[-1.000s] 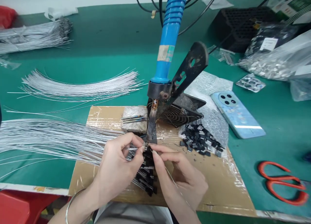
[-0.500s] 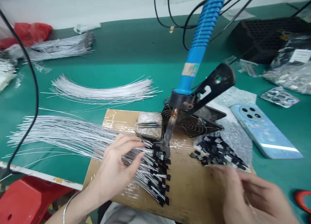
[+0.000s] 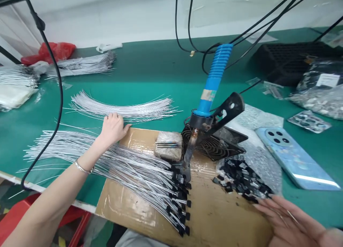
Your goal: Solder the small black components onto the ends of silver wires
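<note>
My left hand (image 3: 114, 128) is at the near edge of a loose, curved bundle of white wires (image 3: 136, 109). Its fingers curl down onto the wires, and the fingertips are hidden. Below my forearm, a second spread of white wires (image 3: 131, 168) lies across a cardboard sheet (image 3: 222, 225), with small black end pieces (image 3: 182, 200) along its right side. At the lower right, my right hand (image 3: 292, 220) holds a thin metal tool (image 3: 293, 217) that looks like tweezers. Those fingertips reach the edge of a pile of small black pieces (image 3: 243, 175).
A blue-handled soldering iron (image 3: 217, 70) leans in a black metal stand (image 3: 227, 111), its tip by the black wire ends. Beside it are a wrapped block (image 3: 169, 150) with thin rods and a light-blue phone (image 3: 297, 157). A black cable (image 3: 57, 86) hangs at left.
My left hand has left the black-ended wires and moved up and left to the curved bundle. My right hand has shifted slightly right, fingers now at the black pieces. The camera view has tilted up.
</note>
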A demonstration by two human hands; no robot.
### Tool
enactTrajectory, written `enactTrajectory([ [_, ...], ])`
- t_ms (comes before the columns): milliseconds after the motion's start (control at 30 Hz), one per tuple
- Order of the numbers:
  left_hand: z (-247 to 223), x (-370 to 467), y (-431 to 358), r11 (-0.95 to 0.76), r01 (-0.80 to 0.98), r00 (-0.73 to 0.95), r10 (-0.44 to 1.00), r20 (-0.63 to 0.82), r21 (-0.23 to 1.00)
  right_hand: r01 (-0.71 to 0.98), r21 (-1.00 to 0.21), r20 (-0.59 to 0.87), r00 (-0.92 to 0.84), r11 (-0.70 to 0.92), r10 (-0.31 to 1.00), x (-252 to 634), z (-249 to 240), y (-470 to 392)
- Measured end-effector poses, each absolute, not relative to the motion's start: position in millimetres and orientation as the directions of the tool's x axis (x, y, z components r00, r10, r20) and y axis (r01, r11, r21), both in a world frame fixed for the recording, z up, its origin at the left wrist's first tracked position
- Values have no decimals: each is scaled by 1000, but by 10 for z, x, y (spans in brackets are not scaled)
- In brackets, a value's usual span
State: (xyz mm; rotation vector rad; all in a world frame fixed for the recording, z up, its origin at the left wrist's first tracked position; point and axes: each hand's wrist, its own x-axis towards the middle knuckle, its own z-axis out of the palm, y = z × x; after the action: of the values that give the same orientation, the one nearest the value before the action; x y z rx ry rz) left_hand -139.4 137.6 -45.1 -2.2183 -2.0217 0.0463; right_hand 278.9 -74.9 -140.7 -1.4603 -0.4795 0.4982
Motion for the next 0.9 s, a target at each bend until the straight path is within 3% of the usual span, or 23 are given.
enactTrajectory([
  [67, -484, -1434, 1402, -112, 987, 118, 992, 48, -115, -145, -989, -116, 830, 10, 545, 2736, -1349, -749],
  [133, -504, -1421, 1423, -163, 982, 166, 986, 29, -91, -164, -986, -140, 826, -5, 546, 2711, -1321, -736],
  [300, -564, -1157, 1548, -360, 933, 360, 933, 19, -25, -75, -997, -45, 791, 24, 610, 2633, -1276, -731],
  [467, -658, -822, 1664, -466, 883, 463, 884, 63, 45, -39, -998, -3, 826, 52, 563, 2480, -1155, -734],
  [600, -628, -752, 1641, -443, 882, 430, 896, 106, 161, -52, -997, -17, 837, 48, 548, 2398, -1076, -683],
  [767, -380, -858, 1482, -337, 854, 304, 941, 146, 396, -63, -997, -37, 864, 35, 503, 2385, -1042, -660],
  [900, -99, -892, 1209, -281, 791, 237, 960, 151, 544, -100, -993, -117, 835, -61, 538, 2484, -1057, -673],
])
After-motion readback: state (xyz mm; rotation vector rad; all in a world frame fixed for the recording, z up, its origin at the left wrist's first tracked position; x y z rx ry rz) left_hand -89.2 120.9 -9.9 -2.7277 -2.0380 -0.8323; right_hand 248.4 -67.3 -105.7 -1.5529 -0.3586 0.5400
